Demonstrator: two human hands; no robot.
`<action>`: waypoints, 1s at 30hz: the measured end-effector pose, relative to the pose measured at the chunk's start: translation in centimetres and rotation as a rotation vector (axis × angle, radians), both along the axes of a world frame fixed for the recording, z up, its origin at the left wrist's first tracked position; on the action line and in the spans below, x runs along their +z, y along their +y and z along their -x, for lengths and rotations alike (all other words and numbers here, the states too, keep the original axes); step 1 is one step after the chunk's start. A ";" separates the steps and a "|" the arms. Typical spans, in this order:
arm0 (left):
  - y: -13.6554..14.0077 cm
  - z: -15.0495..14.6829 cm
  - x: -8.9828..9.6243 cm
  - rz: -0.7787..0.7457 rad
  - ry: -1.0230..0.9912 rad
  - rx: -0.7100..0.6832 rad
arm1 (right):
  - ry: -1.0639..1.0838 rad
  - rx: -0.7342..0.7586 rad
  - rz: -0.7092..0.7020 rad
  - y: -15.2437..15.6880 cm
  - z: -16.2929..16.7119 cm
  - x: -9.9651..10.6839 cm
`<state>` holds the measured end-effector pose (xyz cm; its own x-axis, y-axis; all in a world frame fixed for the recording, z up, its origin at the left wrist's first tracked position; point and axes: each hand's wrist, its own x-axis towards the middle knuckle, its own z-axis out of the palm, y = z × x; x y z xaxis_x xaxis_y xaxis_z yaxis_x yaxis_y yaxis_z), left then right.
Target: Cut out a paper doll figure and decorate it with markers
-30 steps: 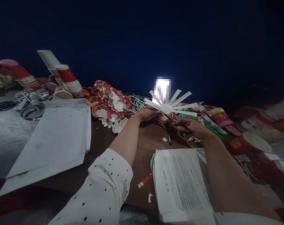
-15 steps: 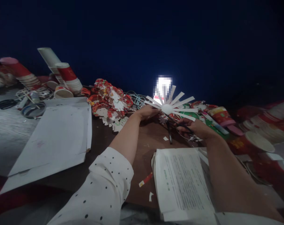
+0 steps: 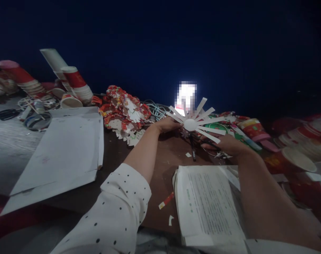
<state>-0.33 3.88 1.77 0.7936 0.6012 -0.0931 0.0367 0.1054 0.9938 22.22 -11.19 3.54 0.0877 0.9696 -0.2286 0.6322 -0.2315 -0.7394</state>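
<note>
A white paper cup [image 3: 190,125], cut into long strips that splay out round its base like petals, is pinched at its left side by my left hand [image 3: 168,124]. My right hand [image 3: 227,144] is just to the right, partly behind the lower strips, with its fingers round the dark handles of scissors [image 3: 209,142]. The strips hide most of the scissor blades, so I cannot tell whether they touch the paper. Below the cup, a black pen [image 3: 193,152] lies on the brown table [image 3: 160,155].
Printed papers [image 3: 205,204] lie nearest me, and a white board [image 3: 62,151] lies at the left. Red cut-paper pieces [image 3: 123,109] are heaped behind. Stacked paper cups [image 3: 77,84] lean at the left, with more cups [image 3: 295,158] at the right. A bright screen [image 3: 186,93] glows at the back.
The cut cup has turned and tilted slightly in my left hand. My right hand with the scissors has shifted a little to the right. The whole view has moved slightly.
</note>
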 end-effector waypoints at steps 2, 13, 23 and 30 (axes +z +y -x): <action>-0.2 0.1 0.2 0.001 0.012 0.007 | -0.151 0.018 -0.032 0.2 -0.1 0.3; -0.1 0.2 0.4 -0.066 0.041 0.004 | -0.364 0.002 -0.043 0.5 0.2 0.2; -1.0 0.4 1.5 -0.100 0.176 0.009 | -0.392 0.010 -0.035 0.5 -0.1 -0.1; -1.0 0.3 1.4 -0.105 0.160 -0.010 | -0.382 0.071 -0.115 0.6 0.3 0.0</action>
<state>-0.64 2.91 3.20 0.7798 0.6064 -0.1558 0.1959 0.0001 0.9806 21.89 -10.55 3.56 0.0770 0.9936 -0.0822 0.8781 -0.1066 -0.4664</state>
